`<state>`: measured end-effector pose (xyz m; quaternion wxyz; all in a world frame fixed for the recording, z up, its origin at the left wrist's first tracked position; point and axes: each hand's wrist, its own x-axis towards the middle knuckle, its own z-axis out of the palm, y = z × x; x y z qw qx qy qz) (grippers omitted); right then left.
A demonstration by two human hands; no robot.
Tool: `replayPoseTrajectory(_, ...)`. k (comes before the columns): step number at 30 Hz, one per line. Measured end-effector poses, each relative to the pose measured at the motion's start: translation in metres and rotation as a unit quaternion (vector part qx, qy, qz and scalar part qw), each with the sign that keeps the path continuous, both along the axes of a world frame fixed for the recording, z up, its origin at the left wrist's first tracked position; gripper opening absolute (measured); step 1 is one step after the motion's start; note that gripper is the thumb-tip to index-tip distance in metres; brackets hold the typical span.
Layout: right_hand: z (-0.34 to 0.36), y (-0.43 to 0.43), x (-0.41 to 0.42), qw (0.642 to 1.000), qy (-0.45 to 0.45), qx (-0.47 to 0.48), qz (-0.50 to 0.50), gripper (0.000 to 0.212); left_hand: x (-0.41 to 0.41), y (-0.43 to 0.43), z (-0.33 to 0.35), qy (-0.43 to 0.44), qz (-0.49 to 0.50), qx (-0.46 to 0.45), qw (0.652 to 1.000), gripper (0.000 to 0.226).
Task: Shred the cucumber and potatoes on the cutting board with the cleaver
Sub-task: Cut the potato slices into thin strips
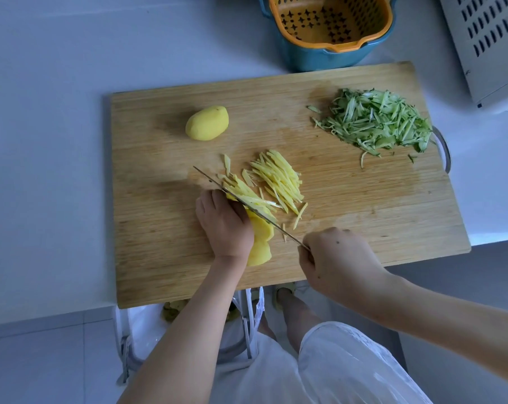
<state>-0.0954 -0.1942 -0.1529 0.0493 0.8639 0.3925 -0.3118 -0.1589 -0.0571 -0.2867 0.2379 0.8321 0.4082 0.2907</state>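
On the wooden cutting board (363, 205) my left hand (225, 225) presses curled fingers down on a fanned stack of yellow potato slices (260, 240). My right hand (337, 263) grips the cleaver's handle, which the hand hides. The cleaver (247, 207) shows edge-on, its thin blade running diagonally across the slices right beside my left knuckles. Cut potato shreds (279, 176) lie just beyond the blade. A whole peeled potato (207, 123) sits at the board's far left. A pile of green cucumber shreds (378, 121) lies at the far right.
A blue tub with an orange strainer basket (328, 24) stands behind the board. A grey perforated appliance (492, 45) is at the far right. The board overhangs the white counter's (42, 141) front edge above a bin lined with a plastic bag (147, 325).
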Motion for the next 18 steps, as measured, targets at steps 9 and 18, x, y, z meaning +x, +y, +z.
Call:
replayPoseTrajectory(9, -0.027, 0.024, 0.010, 0.998, 0.021, 0.052, -0.031, 0.039, 0.000, -0.003, 0.005, 0.014, 0.011, -0.014, 1.000, 0.008)
replayPoseTrajectory(18, -0.008, -0.002, 0.032, 0.985, 0.067, 0.092, -0.127, 0.041, -0.003, 0.000, 0.006, -0.005, -0.009, -0.015, 1.000, 0.016)
